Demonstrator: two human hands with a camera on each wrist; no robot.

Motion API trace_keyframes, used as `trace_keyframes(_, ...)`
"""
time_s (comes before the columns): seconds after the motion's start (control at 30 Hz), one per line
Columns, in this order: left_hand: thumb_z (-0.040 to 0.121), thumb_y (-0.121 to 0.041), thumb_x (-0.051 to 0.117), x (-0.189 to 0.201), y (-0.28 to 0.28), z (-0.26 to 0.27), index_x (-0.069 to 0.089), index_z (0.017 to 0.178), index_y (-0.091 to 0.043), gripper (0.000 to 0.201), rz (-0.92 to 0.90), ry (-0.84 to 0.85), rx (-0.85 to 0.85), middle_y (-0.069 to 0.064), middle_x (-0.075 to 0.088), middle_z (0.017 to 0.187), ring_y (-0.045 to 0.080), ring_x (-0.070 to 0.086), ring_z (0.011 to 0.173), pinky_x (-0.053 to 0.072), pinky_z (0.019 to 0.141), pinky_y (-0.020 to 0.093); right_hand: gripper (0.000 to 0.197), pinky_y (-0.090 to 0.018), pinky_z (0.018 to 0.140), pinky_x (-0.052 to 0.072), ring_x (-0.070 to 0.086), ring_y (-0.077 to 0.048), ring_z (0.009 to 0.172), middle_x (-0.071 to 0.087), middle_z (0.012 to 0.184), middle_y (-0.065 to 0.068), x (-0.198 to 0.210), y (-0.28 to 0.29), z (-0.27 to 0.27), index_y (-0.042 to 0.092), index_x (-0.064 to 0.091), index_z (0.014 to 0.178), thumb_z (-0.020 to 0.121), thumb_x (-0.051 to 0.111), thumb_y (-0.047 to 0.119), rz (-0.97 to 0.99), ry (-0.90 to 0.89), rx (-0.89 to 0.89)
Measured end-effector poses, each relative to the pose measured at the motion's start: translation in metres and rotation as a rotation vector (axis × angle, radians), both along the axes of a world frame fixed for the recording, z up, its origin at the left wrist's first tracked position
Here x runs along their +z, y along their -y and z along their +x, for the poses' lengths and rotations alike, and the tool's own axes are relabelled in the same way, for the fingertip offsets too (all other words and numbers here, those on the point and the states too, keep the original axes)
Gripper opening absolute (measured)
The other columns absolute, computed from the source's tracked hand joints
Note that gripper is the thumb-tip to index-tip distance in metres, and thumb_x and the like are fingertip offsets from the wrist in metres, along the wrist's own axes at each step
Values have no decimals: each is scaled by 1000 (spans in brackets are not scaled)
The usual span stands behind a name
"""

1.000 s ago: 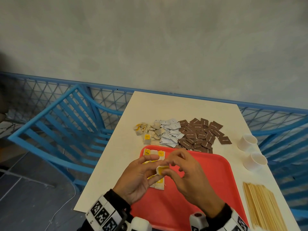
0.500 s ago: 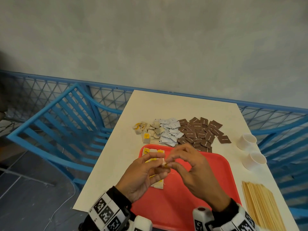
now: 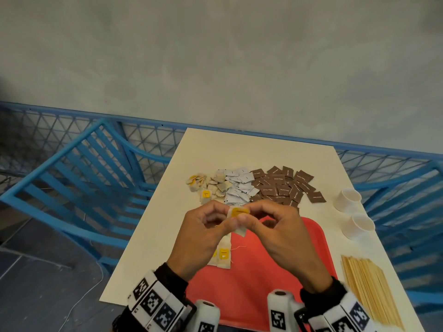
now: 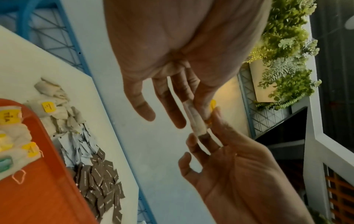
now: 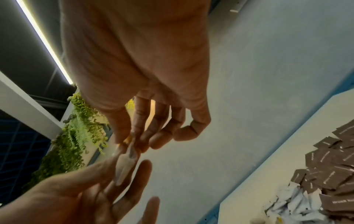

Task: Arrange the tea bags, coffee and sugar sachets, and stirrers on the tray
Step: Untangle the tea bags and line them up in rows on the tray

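Observation:
Both hands hold one tea bag [image 3: 237,218] with a yellow tag up in the air above the far left corner of the red tray [image 3: 268,279]. My left hand [image 3: 203,231] pinches its left side, my right hand [image 3: 275,226] its right side. The wrist views show the bag edge-on [image 4: 195,121] [image 5: 125,168] between the fingertips of both hands. Several tea bags [image 3: 221,256] lie on the tray's left side. Behind the tray on the table [image 3: 239,152] lie loose tea bags [image 3: 208,185], white sachets [image 3: 239,185] and brown sachets [image 3: 285,185]. Wooden stirrers [image 3: 369,291] lie right of the tray.
Two white paper cups [image 3: 347,198] [image 3: 358,226] stand at the table's right edge. A blue slatted chair [image 3: 79,188] stands left of the table and a blue mesh railing [image 3: 155,140] runs behind it. A grey wall rises beyond.
Both hands have lifted the tea bag higher and farther from me, from just above the tray's left side to above its far corner. The yellow tag now faces up.

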State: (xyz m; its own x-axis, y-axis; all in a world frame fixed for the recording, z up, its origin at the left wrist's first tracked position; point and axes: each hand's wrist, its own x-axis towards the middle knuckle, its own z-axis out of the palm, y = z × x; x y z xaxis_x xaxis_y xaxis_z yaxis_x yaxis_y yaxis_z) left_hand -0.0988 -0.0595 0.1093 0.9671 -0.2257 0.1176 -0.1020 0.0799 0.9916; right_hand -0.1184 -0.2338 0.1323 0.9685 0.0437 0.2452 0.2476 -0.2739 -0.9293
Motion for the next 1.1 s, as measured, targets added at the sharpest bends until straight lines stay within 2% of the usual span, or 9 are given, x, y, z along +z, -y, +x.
trace_keyframes(0.13, 80, -22, 80, -4, -9, -2, 63, 111, -12, 36, 70, -42, -153, 9, 76, 96, 23, 72, 92, 58, 81, 30, 11, -22, 63, 48, 62, -4, 66, 71, 72, 7, -11, -3, 3, 24, 75, 83, 88, 72, 15, 61, -8, -44)
trace_keyframes(0.23, 80, -30, 82, -7, -18, -1, 66, 110, -15, 38, 76, -5, -83, 4, 75, 100, 18, 71, 97, 58, 84, 30, 12, -42, 66, 53, 65, -20, 68, 72, 74, 1, -14, -10, 8, 25, 76, 87, 89, 71, 15, 36, -18, -11)
trace_keyframes(0.3, 80, -26, 78, -7, -20, 0, 70, 102, -11, 28, 61, 7, -5, 6, 75, 95, 17, 72, 91, 58, 80, 27, 15, -47, 66, 51, 64, -28, 70, 72, 74, -1, -14, -17, 8, 32, 77, 88, 88, 73, 17, 26, -37, 10)
trace_keyframes(0.37, 79, -23, 75, -13, -25, 4, 70, 96, -7, 23, 26, -31, 44, 10, 75, 92, 19, 71, 86, 57, 78, 27, 14, -39, 66, 51, 64, -19, 68, 72, 73, 4, -18, -23, 9, 32, 76, 90, 87, 74, 18, 36, -65, 25)
trace_keyframes(0.47, 80, -25, 82, -36, -40, 10, 70, 93, -5, 27, -22, -156, 68, 17, 74, 92, 23, 70, 84, 57, 79, 36, 4, -21, 62, 50, 62, -10, 65, 71, 73, 2, -39, -34, 14, 10, 74, 89, 85, 75, 12, 105, -198, 43)
trace_keyframes(0.57, 87, -22, 76, -73, -56, 10, 70, 91, -7, 16, 163, -252, 107, 14, 74, 81, 21, 70, 78, 55, 73, 38, 14, -16, 51, 43, 57, -12, 56, 65, 69, -7, -87, -45, 18, -3, 70, 90, 86, 75, 9, 135, -455, -37)
trace_keyframes(0.77, 85, -30, 75, -157, -90, 10, 66, 75, -23, 15, 839, -358, 112, -4, 69, 71, 11, 65, 69, 54, 70, 32, 17, -20, 57, 43, 55, -2, 55, 66, 65, 6, -183, -74, 24, 17, 70, 66, 79, 81, 15, -140, -776, -127)
trace_keyframes(1.0, 90, -37, 67, -194, -83, 13, 52, 70, -30, 26, 983, -379, 73, -6, 61, 84, 20, 61, 87, 49, 77, 32, 40, -38, 73, 61, 71, -11, 69, 70, 63, -3, -209, -97, 40, 18, 60, 42, 76, 78, 7, -235, -840, -181)
trace_keyframes(1.1, 91, -35, 66, -196, -82, 14, 49, 69, -31, 28, 990, -362, 56, -4, 60, 87, 21, 61, 93, 46, 80, 30, 24, -33, 69, 57, 70, -18, 81, 70, 74, -7, -217, -100, 42, 13, 65, 62, 69, 80, 31, -358, -863, -143)
